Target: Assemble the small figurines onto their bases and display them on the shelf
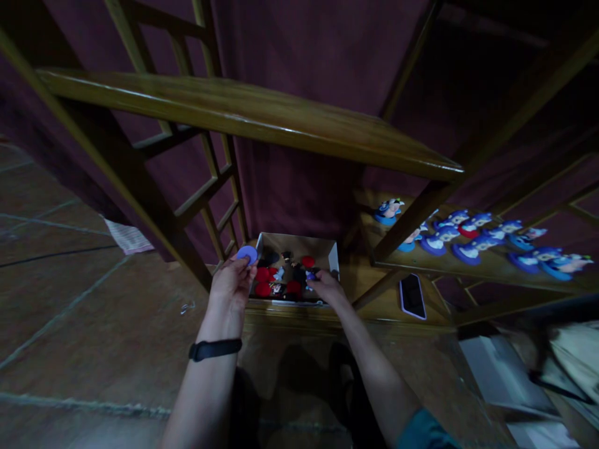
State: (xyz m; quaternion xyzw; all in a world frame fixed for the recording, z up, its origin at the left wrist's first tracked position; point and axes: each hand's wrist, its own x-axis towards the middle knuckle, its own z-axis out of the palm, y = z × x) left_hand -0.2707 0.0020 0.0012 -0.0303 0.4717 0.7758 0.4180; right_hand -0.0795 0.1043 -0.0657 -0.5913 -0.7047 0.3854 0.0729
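Between finger and thumb, my left hand (pixel 233 279) holds a round purple disc (pixel 246 254) at the left side of an open cardboard box (pixel 299 239). A black band circles that wrist. My right hand (pixel 326 285) reaches into the right part of the box, its fingers closed on a small purple-and-white figurine (pixel 310 278). Inside the box lie several red discs (pixel 262 289) and small dark figurines (pixel 287 256). The box rests on the low wooden shelf.
On the right-hand wooden shelf (pixel 486 262) stand several purple and blue figurines (pixel 472 246) on round bases. A phone (pixel 412 296) lies on the lower ledge. A wooden beam (pixel 253 118) crosses above the box. Boxes (pixel 508 374) and a pale bag (pixel 578 355) are at lower right.
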